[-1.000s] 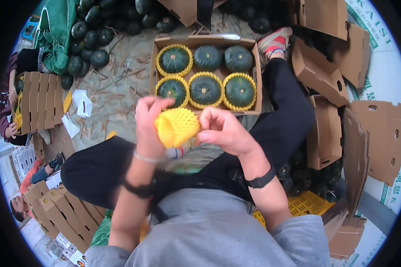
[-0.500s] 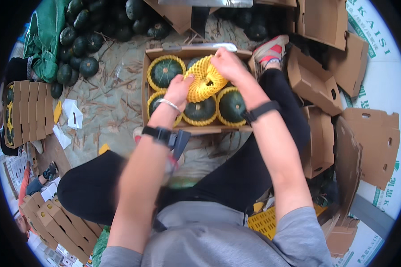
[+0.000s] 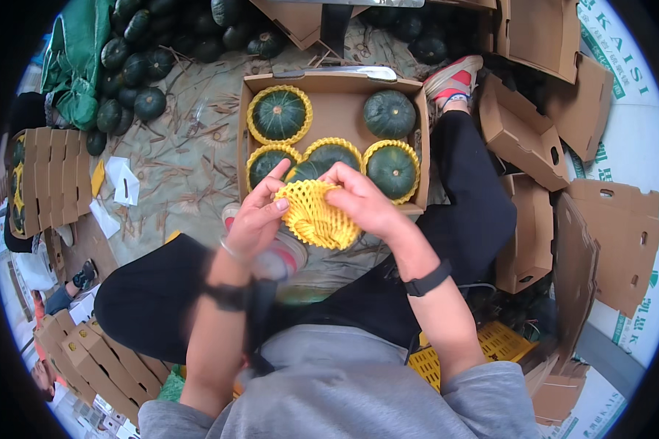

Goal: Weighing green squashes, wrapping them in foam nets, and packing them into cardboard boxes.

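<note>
My left hand (image 3: 256,219) and my right hand (image 3: 362,201) hold a yellow foam net sleeve (image 3: 318,219) between them, in front of an open cardboard box (image 3: 329,82). Dark green skin of a squash (image 3: 305,170) shows at the sleeve's far edge, partly hidden by the net and fingers. My right fingers grip the net; my left thumb presses its side while the index finger points outward. Inside the box, netted squashes sit at the back left (image 3: 278,113), front left (image 3: 267,167), front middle (image 3: 334,155) and front right (image 3: 390,172). A bare squash (image 3: 389,114) lies at the back right.
Loose squashes (image 3: 134,69) are piled at the far left beside a green sack (image 3: 77,66). Empty cardboard boxes (image 3: 520,132) and flat cardboard (image 3: 611,241) stand at the right. Stacked boxes (image 3: 55,179) are on the left. A yellow crate (image 3: 505,340) sits by my right side.
Both hands have come back toward my body with the yellow net sleeve. The back-middle place in the box, where a squash partly showed, now shows bare cardboard.
</note>
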Demonstrator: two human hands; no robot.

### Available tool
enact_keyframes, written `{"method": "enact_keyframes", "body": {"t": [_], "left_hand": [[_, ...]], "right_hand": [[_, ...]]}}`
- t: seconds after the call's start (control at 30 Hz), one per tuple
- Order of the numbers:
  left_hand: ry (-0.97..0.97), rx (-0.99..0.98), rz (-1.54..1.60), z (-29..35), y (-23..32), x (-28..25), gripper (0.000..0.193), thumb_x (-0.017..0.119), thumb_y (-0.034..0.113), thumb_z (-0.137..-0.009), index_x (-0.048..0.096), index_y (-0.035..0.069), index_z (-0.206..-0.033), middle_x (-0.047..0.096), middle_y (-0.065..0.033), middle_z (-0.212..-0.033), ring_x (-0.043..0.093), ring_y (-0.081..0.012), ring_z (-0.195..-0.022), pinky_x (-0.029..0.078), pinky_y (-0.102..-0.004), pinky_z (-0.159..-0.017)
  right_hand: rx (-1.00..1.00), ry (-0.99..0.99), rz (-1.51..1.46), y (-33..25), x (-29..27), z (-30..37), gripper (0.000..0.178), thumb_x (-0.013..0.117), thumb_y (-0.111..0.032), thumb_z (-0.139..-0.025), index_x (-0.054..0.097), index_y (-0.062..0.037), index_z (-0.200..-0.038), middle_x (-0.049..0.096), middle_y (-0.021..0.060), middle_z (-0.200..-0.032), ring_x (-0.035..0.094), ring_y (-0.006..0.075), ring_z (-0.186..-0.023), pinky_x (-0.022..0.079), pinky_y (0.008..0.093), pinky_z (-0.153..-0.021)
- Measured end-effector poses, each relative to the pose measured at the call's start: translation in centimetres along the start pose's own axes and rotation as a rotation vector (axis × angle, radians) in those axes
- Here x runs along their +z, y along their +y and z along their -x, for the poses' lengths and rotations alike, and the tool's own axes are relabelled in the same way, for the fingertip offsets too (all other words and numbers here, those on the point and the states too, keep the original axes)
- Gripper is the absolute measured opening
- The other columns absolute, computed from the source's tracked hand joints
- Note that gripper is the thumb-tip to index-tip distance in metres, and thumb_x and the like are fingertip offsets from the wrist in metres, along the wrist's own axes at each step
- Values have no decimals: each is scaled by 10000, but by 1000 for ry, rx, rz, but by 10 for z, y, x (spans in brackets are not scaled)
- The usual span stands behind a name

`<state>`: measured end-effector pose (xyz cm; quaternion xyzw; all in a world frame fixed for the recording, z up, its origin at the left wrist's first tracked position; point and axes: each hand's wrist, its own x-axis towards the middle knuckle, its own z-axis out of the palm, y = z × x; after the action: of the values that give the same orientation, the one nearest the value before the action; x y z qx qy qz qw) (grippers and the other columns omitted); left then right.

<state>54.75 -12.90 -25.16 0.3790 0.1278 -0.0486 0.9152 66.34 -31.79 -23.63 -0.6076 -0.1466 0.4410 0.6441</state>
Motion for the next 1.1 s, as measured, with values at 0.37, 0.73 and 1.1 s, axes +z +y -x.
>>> {"method": "enact_keyframes", "body": {"t": [0.37,0.73,1.1], "left_hand": [[250,137,170,39,-12,2,63,483,32,-947,477,59,-1003,481,-128,-1304,552,-216,-1090,463,-380,-952],[132,-15,420,53,20,39,213,366,165,-982,516,24,-1038,514,-225,-1293,586,-272,-1083,468,-391,-949],[-42,-298,953,79,-8,50,684,317,573,-941,447,29,-1334,534,-203,-1288,548,-370,-1152,418,-521,-998]], "right_hand": [[-330,333,658,-6,37,20,208,524,-191,-916,444,-3,-951,554,226,-858,577,393,-807,462,439,-681],[-301,405,544,-30,72,65,187,486,-185,-957,436,-9,-915,556,214,-672,585,403,-627,451,428,-561],[31,98,-379,-13,54,54,262,542,-285,-960,574,-25,-952,561,29,-873,510,85,-795,448,259,-717]]}}
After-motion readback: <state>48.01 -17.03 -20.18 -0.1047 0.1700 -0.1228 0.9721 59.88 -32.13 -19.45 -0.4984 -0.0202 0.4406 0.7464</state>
